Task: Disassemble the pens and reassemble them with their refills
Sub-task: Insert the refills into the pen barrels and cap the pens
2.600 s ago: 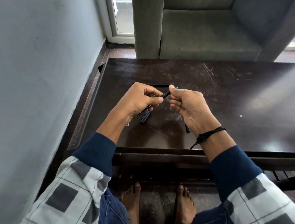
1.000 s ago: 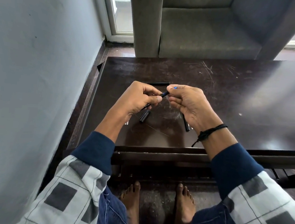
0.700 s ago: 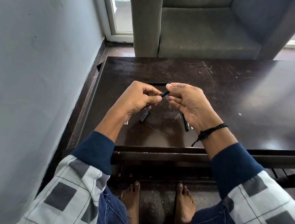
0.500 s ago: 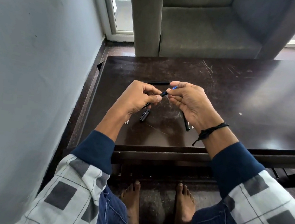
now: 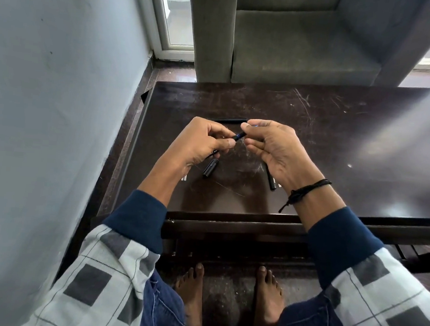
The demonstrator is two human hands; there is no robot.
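Head view: left hand (image 5: 205, 143) curls round a slim black plastic pen barrel (image 5: 237, 136) while right hand (image 5: 275, 150) pinches its blue-tipped end above the dark wooden table (image 5: 340, 147); three loose black pen pieces (image 5: 210, 168) (one beyond, two nearer) lie there, so reassembly looks unfinished

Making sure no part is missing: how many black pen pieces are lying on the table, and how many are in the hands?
Loose black pieces on the table: 3 (far piece, left piece, right piece)
Held piece, between left hand and right hand: 1
Total: 4
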